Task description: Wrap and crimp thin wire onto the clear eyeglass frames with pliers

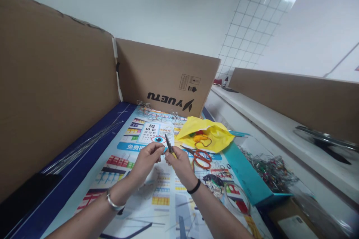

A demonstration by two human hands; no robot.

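My left hand point(150, 157), with a silver bangle on the wrist, is closed in a pinch in the middle of the view. What its fingertips hold is too small to make out. Close beside it on the right, my right hand point(179, 164) grips a pair of pliers point(168, 142) with dark jaws pointing up and away. A black band circles that wrist. Both hands are over the printed sheet point(131, 194). Just right of the pliers lie orange-handled scissors point(202, 158), near a yellow bag point(217, 134) with orange and red yarn point(200, 139) at its mouth.
Thin straight wires point(84, 147) lie along the left side. Tangled wire pieces point(144, 106) sit at the back by the cardboard panel point(165, 71). On the right, a teal box point(252, 183) holds many wire pieces; a phone point(297, 227) lies below. A clear round dish point(237, 198) is nearer.
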